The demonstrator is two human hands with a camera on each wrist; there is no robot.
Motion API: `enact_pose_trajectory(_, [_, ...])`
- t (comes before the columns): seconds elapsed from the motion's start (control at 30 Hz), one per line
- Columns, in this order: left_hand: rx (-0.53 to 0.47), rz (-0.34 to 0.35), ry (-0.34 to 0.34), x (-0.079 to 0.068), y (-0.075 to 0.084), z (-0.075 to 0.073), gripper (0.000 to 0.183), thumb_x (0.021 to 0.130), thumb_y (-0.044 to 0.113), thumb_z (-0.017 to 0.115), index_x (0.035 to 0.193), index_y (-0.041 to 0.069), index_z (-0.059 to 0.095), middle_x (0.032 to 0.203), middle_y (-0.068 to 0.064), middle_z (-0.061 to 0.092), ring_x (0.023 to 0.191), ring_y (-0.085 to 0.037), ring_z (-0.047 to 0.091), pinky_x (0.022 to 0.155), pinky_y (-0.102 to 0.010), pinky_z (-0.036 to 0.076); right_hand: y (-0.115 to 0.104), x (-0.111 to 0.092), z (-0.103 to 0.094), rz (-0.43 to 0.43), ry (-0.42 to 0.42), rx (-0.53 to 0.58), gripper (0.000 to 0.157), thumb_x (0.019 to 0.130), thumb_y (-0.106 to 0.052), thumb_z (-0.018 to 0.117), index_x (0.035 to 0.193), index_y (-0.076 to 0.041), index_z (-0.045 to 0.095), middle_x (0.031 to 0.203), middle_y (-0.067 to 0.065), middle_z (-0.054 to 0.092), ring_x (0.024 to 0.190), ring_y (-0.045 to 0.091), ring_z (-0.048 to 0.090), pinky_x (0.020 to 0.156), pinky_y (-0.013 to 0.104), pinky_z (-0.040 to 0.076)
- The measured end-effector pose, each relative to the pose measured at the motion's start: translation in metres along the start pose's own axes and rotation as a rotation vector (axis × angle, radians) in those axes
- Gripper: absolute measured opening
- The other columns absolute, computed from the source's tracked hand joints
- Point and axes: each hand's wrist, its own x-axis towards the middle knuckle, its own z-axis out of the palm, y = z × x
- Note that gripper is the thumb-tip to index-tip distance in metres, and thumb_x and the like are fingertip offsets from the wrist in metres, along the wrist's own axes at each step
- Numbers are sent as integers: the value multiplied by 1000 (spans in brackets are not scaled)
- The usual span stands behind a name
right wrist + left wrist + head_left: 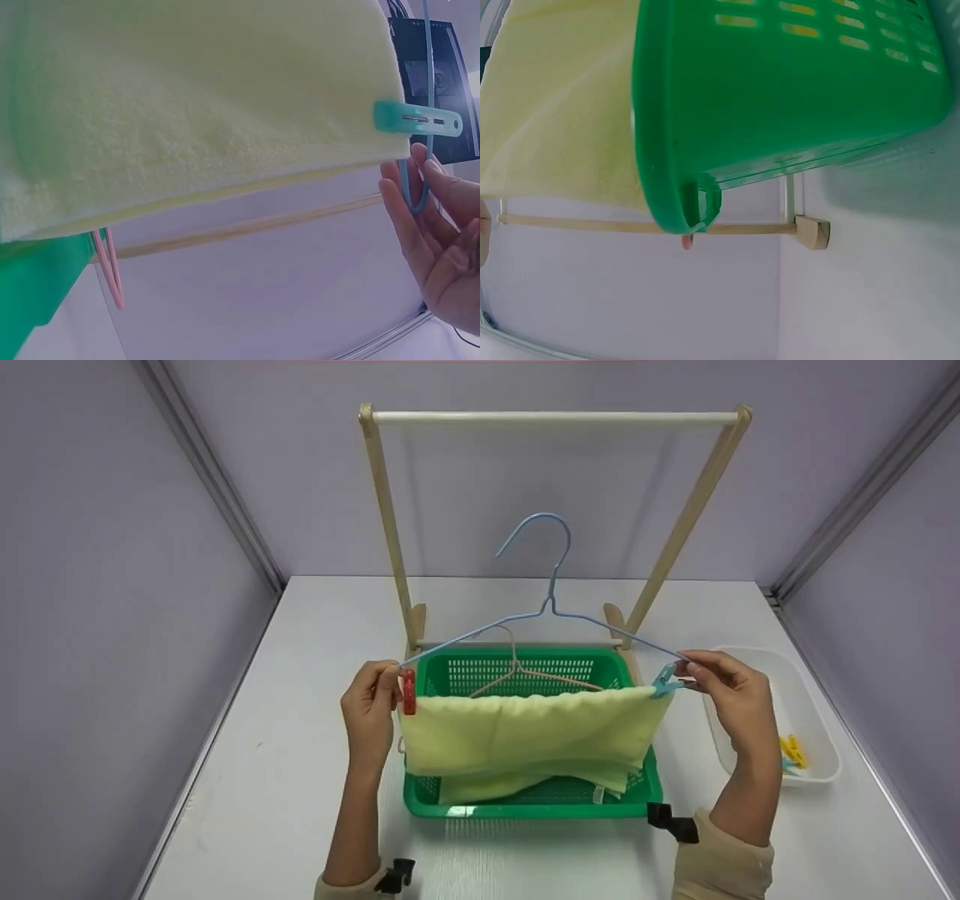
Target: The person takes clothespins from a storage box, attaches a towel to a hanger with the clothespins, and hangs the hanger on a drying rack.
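We are pinching ends of blue wire hanger, left hand and right hand fingers likely balancing it; red plastic clothespin and teal plastic clothespin are securing pale-yellow cloth above green plastic basket.

Pale yellow towel, blue hanger, red and turquoise clothespins, green basket.

At frame centre your cloth looks fuzzy and matt — the basket, lower centre, glossy plastic; the upper-left post, wood.
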Motion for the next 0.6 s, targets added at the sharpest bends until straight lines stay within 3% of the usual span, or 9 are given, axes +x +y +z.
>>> enact_pose_trajectory(0.2, [6,-15,-67,1,-11,-7,12,94,-4,47,92,-9,58,73,-17,53,58,-16,42,52,-20,39,1,1,1,-8,16,54,18,90,1,56,103,12,63,87,13,66,82,15,63,72,23,50])
enact_pose_trajectory(0.47, [-88,-119,-267,-1,-23,-22,20,100,5,36,109,-9,48,85,-16,49,77,-20,49,65,-25,43,2,0,-2,-35,34,100,17,89,5,56,101,14,63,83,11,67,78,16,64,70,23,50])
enact_pose_trajectory(0.6, [-104,-138,-290,-2,-25,-30,19,99,4,40,110,-9,47,89,-17,51,80,-21,51,70,-25,47,2,0,-3,-45,28,105,17,89,6,56,101,14,63,82,12,67,77,15,64,69,23,50])
